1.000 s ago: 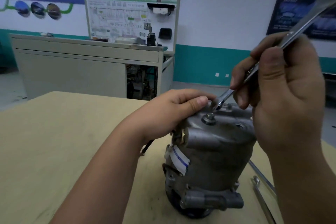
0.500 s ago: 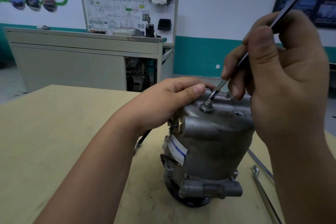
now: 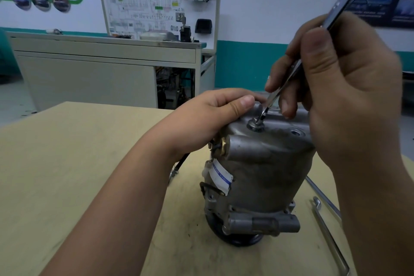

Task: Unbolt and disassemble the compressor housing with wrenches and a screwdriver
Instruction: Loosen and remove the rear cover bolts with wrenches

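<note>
On the tan table (image 3: 67, 163) the compressor housing (image 3: 264, 177) stands on end: dull grey cast metal, with a white-and-blue label (image 3: 220, 175) and a brass fitting (image 3: 224, 147) on its side. I've got my left hand (image 3: 210, 121) curled over its top edge. My right hand (image 3: 349, 101) grips a slim wrench (image 3: 274, 96), tip sitting on the top bolt (image 3: 255, 124). Two more long metal tools (image 3: 322, 224) lie just right of the housing, partly hidden by my right forearm.

The compressor housing (image 3: 264, 177) was dull grey with a white, blue-striped label (image 3: 220, 176); the bench (image 3: 67, 163) was pale tan; the wrench (image 3: 336, 13) silver.
</note>
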